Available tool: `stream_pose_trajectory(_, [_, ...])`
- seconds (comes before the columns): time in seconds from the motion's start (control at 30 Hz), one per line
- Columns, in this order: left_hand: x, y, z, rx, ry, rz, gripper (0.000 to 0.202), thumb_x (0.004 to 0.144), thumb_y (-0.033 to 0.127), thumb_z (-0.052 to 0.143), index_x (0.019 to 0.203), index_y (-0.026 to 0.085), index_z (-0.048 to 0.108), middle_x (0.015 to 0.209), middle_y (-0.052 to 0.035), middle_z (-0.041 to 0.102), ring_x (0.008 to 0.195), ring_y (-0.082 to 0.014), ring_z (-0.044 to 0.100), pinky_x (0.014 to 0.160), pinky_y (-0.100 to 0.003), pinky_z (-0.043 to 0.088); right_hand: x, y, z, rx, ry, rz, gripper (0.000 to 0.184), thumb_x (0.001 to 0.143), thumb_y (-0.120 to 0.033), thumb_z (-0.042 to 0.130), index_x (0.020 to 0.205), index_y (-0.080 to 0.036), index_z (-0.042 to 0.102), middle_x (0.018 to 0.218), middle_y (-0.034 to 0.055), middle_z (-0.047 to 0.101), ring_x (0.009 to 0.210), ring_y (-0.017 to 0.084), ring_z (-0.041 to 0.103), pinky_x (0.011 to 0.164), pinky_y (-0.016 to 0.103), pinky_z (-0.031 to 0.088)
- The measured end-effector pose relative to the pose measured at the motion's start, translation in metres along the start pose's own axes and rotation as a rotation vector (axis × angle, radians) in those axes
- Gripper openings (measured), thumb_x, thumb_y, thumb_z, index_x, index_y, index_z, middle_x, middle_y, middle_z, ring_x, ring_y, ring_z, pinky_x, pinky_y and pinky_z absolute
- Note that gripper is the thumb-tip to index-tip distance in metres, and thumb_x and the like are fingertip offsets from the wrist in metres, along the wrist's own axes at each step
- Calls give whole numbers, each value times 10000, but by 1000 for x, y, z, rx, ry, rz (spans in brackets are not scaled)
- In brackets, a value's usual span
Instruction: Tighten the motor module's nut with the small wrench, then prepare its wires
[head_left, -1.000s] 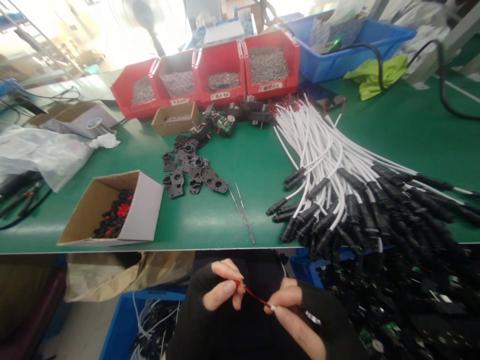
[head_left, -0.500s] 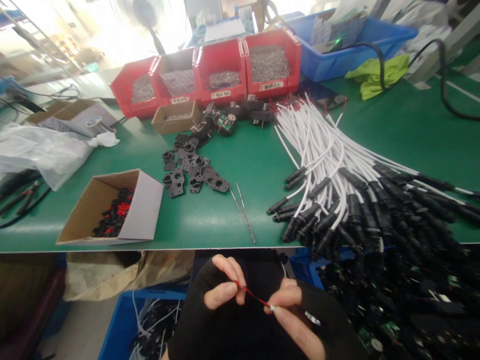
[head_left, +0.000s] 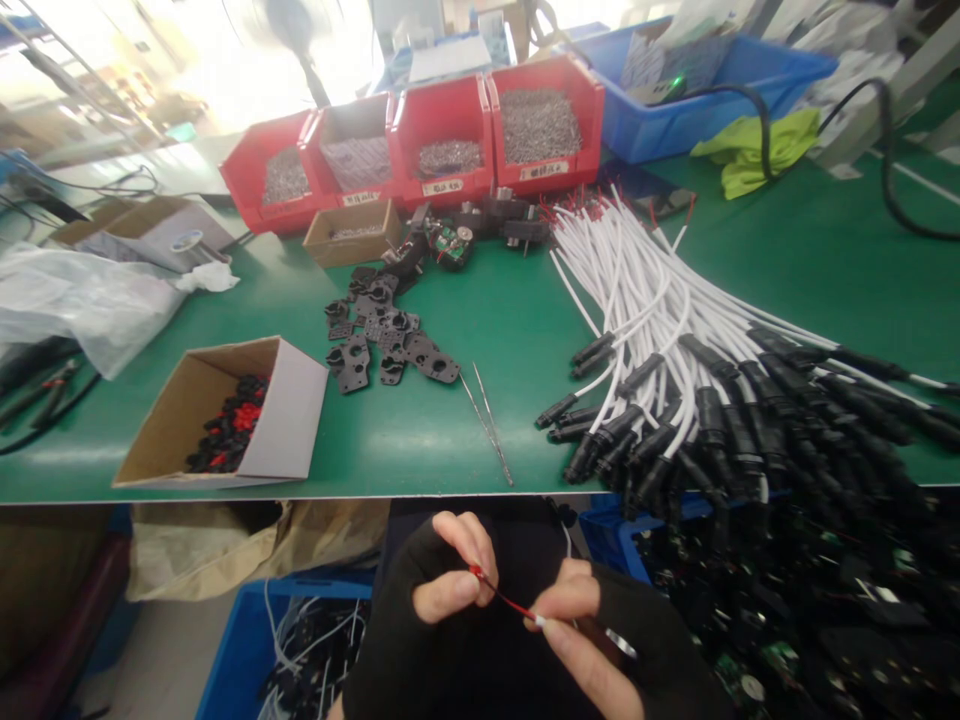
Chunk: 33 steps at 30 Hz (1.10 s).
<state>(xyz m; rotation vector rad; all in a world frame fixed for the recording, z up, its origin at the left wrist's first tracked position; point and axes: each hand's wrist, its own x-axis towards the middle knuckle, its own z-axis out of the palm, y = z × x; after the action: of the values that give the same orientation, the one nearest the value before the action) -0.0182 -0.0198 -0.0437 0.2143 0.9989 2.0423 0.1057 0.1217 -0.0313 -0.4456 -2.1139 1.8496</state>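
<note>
Below the table's front edge, both my hands wear black fingerless gloves. My left hand (head_left: 450, 575) pinches the free end of a thin red wire (head_left: 504, 598) between thumb and fingers. My right hand (head_left: 581, 625) pinches the same wire where it leaves a white cable sheath (head_left: 541, 622). The wire stretches taut between the two pinches. On the green table (head_left: 420, 440) above lie metal tweezers (head_left: 487, 420) and a big bundle of white cables with black connectors (head_left: 675, 350).
An open cardboard box (head_left: 225, 415) with black and red parts stands at the front left. Flat black plastic parts (head_left: 382, 340) lie mid-table. Red bins (head_left: 427, 145) of small metal parts line the back; a blue crate (head_left: 697, 80) stands behind right. A blue bin (head_left: 292, 650) sits under the table.
My left hand's fingers have shifted slightly up and right along the red wire. The right hand has barely moved.
</note>
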Motion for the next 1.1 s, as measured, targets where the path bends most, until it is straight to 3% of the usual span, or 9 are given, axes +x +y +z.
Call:
stream_pose_trajectory(0.1, [0, 0, 0, 9, -3, 2, 102, 847, 254, 799, 838, 206, 710, 742, 12, 585, 692, -124, 504, 663, -267, 398, 0, 2, -4, -41, -63, -5, 148, 961, -195, 622, 890, -220, 749, 737, -12, 642, 612, 99, 592, 580, 215, 443])
stream_pose_trajectory(0.47, [-2, 0, -5, 79, -53, 19, 62, 863, 211, 775, 863, 200, 714, 791, 13, 590, 704, -115, 512, 662, -258, 400, -3, 7, -5, -137, -54, -68, 190, 918, -95, 648, 949, -268, 720, 791, -36, 664, 694, 99, 643, 662, 207, 502])
stream_pose_trajectory(0.8, [-3, 6, -3, 152, -48, -31, 98, 840, 228, 787, 821, 189, 699, 791, 9, 582, 749, -137, 514, 707, -281, 392, 1, 1, -6, -190, -64, -109, 196, 923, -92, 632, 945, -280, 683, 761, -46, 619, 658, 93, 620, 620, 208, 483])
stream_pose_trajectory(0.97, [-4, 6, 7, 260, -1, -100, 178, 797, 264, 815, 760, 172, 666, 794, -16, 585, 788, -173, 524, 757, -299, 412, 5, 1, 2, -195, -67, -110, 187, 933, -72, 615, 932, -253, 659, 751, -42, 627, 646, 92, 628, 617, 192, 514])
stream_pose_trajectory(1.1, [-5, 4, 8, 279, -8, -78, 164, 830, 300, 810, 823, 180, 698, 819, -28, 566, 805, -190, 547, 750, -309, 465, 2, 7, 13, -232, 7, -57, 242, 929, -3, 562, 907, -237, 623, 741, -30, 628, 627, 89, 655, 592, 143, 574])
